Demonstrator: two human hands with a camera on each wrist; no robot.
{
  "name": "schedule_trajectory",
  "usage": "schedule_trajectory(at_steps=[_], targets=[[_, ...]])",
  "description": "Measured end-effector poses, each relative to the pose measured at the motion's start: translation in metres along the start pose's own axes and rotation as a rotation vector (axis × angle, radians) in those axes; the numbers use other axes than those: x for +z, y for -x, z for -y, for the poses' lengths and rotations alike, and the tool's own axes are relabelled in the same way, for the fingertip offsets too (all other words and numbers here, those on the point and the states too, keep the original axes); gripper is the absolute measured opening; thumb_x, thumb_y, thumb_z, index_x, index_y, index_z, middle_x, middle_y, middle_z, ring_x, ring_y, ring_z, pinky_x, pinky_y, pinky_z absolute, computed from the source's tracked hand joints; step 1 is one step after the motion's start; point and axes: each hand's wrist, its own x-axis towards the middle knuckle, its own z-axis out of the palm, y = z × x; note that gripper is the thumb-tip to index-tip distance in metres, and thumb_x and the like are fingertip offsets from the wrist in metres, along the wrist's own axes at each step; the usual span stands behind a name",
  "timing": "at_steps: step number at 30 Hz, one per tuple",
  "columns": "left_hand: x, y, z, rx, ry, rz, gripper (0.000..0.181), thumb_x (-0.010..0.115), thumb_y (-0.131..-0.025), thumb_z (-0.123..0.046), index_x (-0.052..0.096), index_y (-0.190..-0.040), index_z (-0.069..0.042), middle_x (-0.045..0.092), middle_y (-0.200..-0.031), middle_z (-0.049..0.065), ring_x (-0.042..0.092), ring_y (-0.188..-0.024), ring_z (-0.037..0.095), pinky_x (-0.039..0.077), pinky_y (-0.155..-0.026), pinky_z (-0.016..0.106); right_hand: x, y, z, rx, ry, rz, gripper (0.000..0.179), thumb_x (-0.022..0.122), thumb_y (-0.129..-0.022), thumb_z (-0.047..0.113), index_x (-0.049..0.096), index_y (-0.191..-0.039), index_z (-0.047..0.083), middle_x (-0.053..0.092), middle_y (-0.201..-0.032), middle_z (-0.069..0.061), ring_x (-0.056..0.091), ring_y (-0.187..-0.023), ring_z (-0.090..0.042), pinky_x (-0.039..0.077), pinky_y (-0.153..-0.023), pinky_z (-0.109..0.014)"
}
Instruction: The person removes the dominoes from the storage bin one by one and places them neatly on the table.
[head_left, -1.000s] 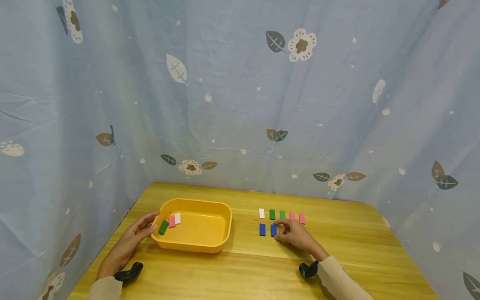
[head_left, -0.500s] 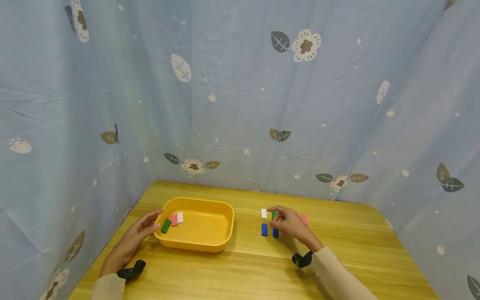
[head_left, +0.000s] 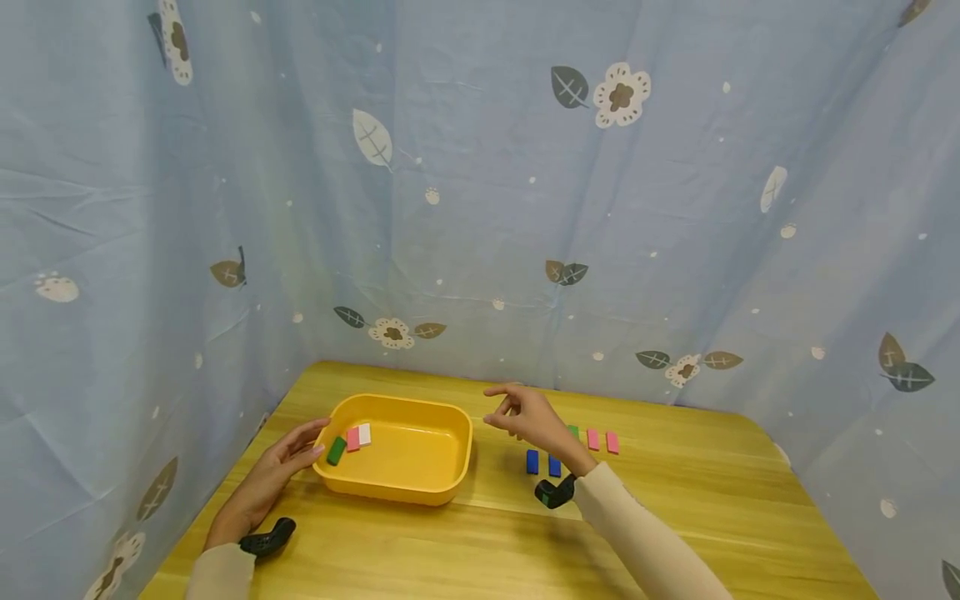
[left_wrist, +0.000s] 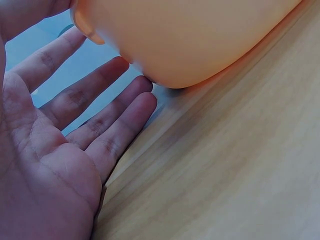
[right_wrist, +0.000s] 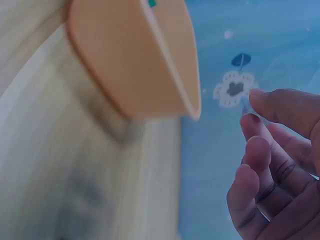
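While the left hand (head_left: 279,468) touches the yellow tub (head_left: 390,492) with straight fingers, the right hand (head_left: 527,418) hangs loose, seemingly empty. Three flat blocks (head_left: 353,439) lie inside, at the left; five more blocks (head_left: 532,462) show at the right, so the job looks part done.

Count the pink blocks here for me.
3 visible. One pink block sits in the tray, between a green block and a white block; a second and a third lie side by side on the table. The right arm may hide more.
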Motion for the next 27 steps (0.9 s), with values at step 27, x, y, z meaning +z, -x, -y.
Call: schedule_trajectory(at_steps=[27], targets=[[-0.003, 0.0, 0.001, 0.022, 0.014, 0.026, 0.059, 0.06, -0.106, -0.033, 0.039, -0.159, -0.018, 0.033, -0.162, 0.012, 0.043, -0.129, -0.001, 0.042, -0.096, 0.012, 0.074, -0.069, 0.038, -0.135, -0.108, 0.087, 0.036, 0.073, -0.098, 0.029, 0.066, -0.133, 0.026, 0.072, -0.09, 0.001, 0.062, -0.069, -0.033, 0.055, -0.069, -0.062]])
